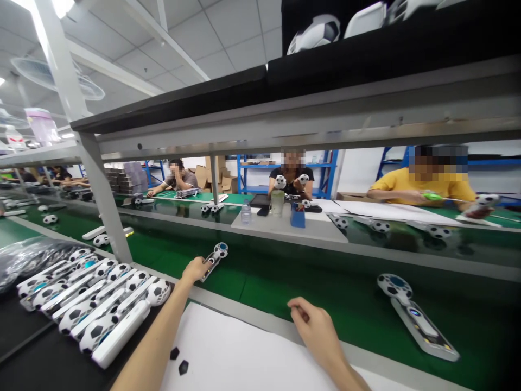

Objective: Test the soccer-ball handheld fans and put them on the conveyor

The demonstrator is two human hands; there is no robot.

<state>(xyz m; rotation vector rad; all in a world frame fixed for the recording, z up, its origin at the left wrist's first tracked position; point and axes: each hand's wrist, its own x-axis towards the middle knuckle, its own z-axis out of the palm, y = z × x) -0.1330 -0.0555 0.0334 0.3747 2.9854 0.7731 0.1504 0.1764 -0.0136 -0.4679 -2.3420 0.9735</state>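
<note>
My left hand (196,269) reaches out over the green conveyor belt (252,282), its fingers closed on the handle of a soccer-ball-headed handheld device (220,251). That handle is open, with inner parts showing, and the ball end points away from me. My right hand (315,328) hovers by the belt's near edge with curled fingers and nothing visible in them. Farther right on the belt lies another soccer-ball-headed device (419,317), its handle also open. Beneath my arms is a white sheet (228,347), bearing two small black pentagon pieces (183,367).
Several white soccer-ball-headed devices (122,331) lie in rows on a black surface at left, beside clear plastic bags (28,263). A slanted metal post (100,195) and an overhead shelf (285,108) frame the space. Across the belt, co-workers sit near a bottle (246,212) and blue box (298,216).
</note>
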